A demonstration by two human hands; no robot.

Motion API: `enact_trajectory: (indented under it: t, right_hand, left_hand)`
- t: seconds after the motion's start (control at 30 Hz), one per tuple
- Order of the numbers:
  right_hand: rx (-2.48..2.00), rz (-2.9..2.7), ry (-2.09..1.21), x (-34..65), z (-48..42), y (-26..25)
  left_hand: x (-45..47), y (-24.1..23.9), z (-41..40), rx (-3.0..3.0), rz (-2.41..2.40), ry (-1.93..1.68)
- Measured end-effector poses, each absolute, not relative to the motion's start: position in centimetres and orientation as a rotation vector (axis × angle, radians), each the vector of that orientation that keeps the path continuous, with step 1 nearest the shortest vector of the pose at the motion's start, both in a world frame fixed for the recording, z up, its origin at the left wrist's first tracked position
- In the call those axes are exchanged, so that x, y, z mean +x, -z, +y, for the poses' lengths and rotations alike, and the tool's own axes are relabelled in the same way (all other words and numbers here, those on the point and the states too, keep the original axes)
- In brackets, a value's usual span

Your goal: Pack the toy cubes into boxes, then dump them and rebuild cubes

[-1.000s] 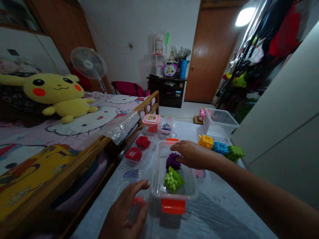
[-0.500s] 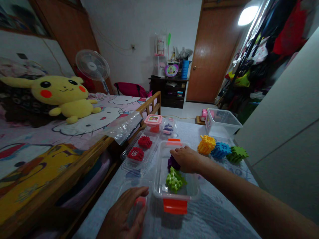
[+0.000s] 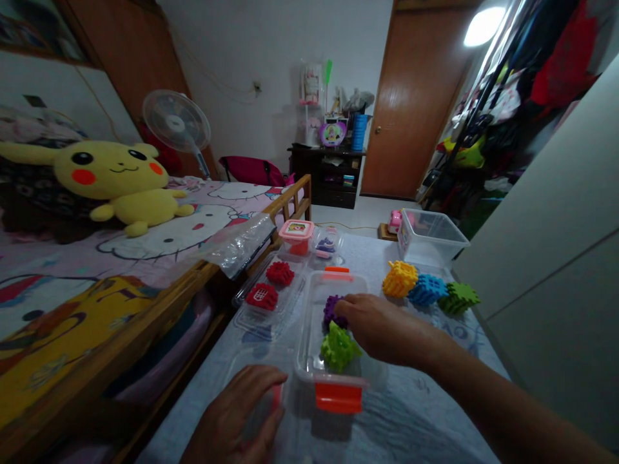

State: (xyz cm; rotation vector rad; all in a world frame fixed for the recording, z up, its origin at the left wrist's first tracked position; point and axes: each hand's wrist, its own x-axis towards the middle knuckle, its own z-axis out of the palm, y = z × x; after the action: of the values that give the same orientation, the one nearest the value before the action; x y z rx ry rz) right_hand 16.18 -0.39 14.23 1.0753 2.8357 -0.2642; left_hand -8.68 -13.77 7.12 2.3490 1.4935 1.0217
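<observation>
My right hand (image 3: 382, 325) reaches into a clear plastic box (image 3: 305, 348) with orange clips. Its fingers are closed on a purple stack of interlocking toy blocks (image 3: 333, 310); the fingertips are partly hidden. Just nearer to me in the same box sits a light green bundle of such blocks (image 3: 339, 348). My left hand (image 3: 239, 409) is at the near left, thumb and fingers apart in a curve. It hovers over or rests on a clear lid (image 3: 242, 357), whose red-orange clip (image 3: 277, 394) shows between thumb and fingers.
Left of the box, red block stacks (image 3: 262, 296) lie on a clear tray. Behind stand a pink-lidded container (image 3: 296, 231) and a small clear one (image 3: 326, 243). Yellow (image 3: 400, 279), blue (image 3: 427, 289) and green blocks (image 3: 458, 298) sit right, before a clear bin (image 3: 432, 235). A wooden bed rail (image 3: 193, 283) borders the left.
My right hand has shifted slightly right and nearer to me, uncovering more of the purple blocks. My left hand has barely moved.
</observation>
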Motion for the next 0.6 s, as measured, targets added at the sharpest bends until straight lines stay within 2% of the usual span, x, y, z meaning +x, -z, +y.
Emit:
enact_trajectory:
  t: [0.23, 0.43, 0.6]
  right_hand:
    - [0.892, 2.791, 0.195, 15.7, -1.5, -12.4]
    - [0.795, 2.844, 0.183, 15.2, -1.1, -11.6]
    - [0.894, 2.837, 0.206, 15.3, -1.7, -12.4]
  left_hand:
    - [-8.3, -6.5, -14.3, 2.426, 1.287, -0.673]
    - [-7.7, -6.1, -14.1, 2.383, 1.297, -0.532]
    - [-9.0, -7.3, -13.0, 2.32, 1.401, -0.497]
